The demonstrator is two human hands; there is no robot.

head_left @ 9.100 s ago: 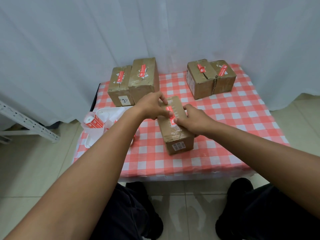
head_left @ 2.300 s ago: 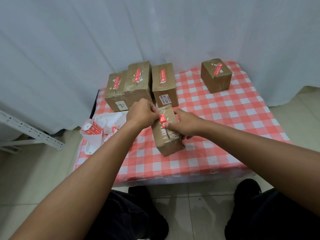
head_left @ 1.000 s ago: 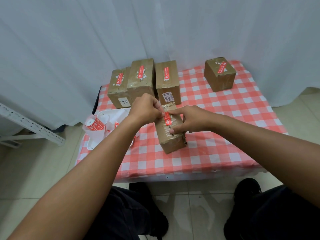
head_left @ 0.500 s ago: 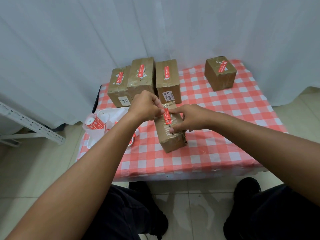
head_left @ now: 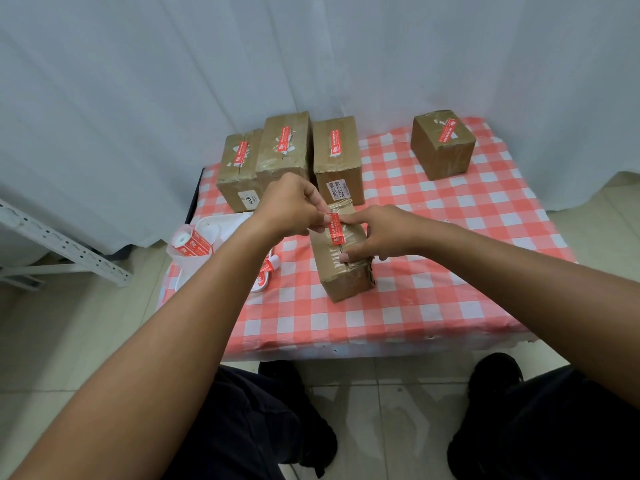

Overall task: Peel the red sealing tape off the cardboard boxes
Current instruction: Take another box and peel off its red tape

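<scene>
A small brown cardboard box [head_left: 346, 271] stands in the middle of the checked table, with a strip of red sealing tape [head_left: 336, 229] across its top. My left hand [head_left: 292, 206] pinches the far end of that strip between thumb and fingertips. My right hand [head_left: 377, 232] rests on the box top, index finger by the tape's far end and thumb pressed on the box lower down. Three boxes with red tape stand in a row behind: left [head_left: 237, 174], middle [head_left: 285, 147] and right [head_left: 337, 157]. A fourth taped box [head_left: 443, 147] stands at the far right.
The red-and-white checked tablecloth [head_left: 450, 244] covers a small table in front of a white curtain [head_left: 311, 46]. A white tray [head_left: 211, 230] at the left edge holds a clear cup [head_left: 188, 244] with red tape pieces. A white metal rack [head_left: 52, 244] is on the floor at left.
Since the oldest frame one taped box has joined the back row and another has come to the middle. In the last second my left hand stays pinched on the tape's far end.
</scene>
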